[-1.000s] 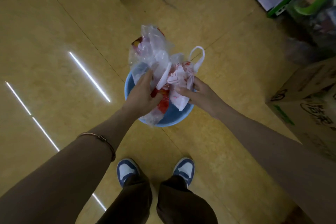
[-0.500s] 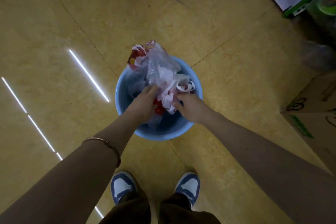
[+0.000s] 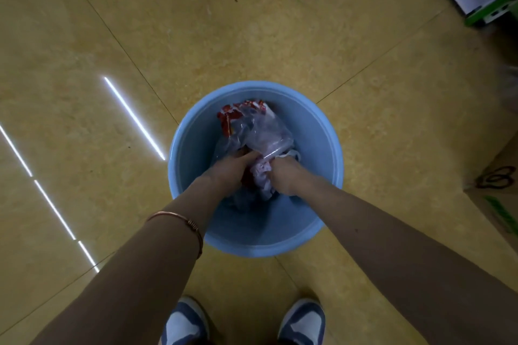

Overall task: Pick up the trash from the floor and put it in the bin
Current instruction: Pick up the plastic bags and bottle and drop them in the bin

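While you stand over the blue bin (image 3: 332,154) on the yellow floor (image 3: 84,92), both your hands reach down inside it. Your left hand (image 3: 229,169) and right hand (image 3: 283,176) each grip the crumpled plastic trash (image 3: 260,131), fingers curled into it, and the bundle sits within the bin's walls, below the rim.

My one camera sits on my head, wide-angled, facing almost straight down at the floor (image 3: 280,45); the bin (image 3: 260,242) lies close beneath, mid-frame, my shoes (image 3: 304,322) at the bottom edge.
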Demonstrator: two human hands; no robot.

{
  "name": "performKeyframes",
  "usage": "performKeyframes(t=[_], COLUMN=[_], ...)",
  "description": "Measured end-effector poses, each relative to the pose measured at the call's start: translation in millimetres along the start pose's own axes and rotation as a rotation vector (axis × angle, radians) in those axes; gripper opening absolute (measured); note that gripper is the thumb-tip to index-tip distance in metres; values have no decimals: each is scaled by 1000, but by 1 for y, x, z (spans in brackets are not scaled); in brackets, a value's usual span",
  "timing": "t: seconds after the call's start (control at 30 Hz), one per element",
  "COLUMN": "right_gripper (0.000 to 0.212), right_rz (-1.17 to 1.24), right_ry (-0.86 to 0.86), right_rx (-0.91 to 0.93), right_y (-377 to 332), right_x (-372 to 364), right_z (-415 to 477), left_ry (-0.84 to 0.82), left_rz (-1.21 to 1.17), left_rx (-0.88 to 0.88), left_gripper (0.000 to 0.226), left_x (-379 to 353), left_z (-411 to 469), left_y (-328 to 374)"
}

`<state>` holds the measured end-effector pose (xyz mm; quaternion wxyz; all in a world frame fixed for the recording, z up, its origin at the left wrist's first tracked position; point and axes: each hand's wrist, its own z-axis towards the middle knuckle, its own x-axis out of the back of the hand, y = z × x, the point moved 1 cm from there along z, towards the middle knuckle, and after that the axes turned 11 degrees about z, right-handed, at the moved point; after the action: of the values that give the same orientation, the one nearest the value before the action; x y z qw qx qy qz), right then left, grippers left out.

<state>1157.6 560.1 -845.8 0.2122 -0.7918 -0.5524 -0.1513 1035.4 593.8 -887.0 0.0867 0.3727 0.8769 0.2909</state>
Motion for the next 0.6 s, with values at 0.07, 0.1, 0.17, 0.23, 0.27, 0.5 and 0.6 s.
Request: performKeyframes(t=[0.07, 0.1, 0.17, 0.23, 0.27, 0.5, 0.6], right_gripper=[51, 54, 50, 40, 35, 36, 38], right_rz=[-191, -196, -162, -74, -24, 40, 16], right_ry=[-76, -106, -116, -109, -87, -127, -157], right_rx=[6, 17, 48, 36, 35, -35, -38], right_y=[-5, -5, -3, 1, 2, 0, -4], right_x=[1, 1, -2, -4, -4, -2, -7], right_z=[14, 25, 38, 47, 50, 72, 59], left_ry=[24, 30, 38, 30, 2, 21, 18], left_rz=[-107, -135, -66, 101, 178, 317, 400], left_rx=[36, 55, 102, 161, 176, 207, 134], left_gripper=[36, 31, 33, 54, 59, 51, 51], left_x=[-3, -6, -5, -2, -2, -7, -11], left_z=[15, 22, 31, 38, 40, 55, 46], left_y=[-5, -7, -8, -7, -6, -1, -1])
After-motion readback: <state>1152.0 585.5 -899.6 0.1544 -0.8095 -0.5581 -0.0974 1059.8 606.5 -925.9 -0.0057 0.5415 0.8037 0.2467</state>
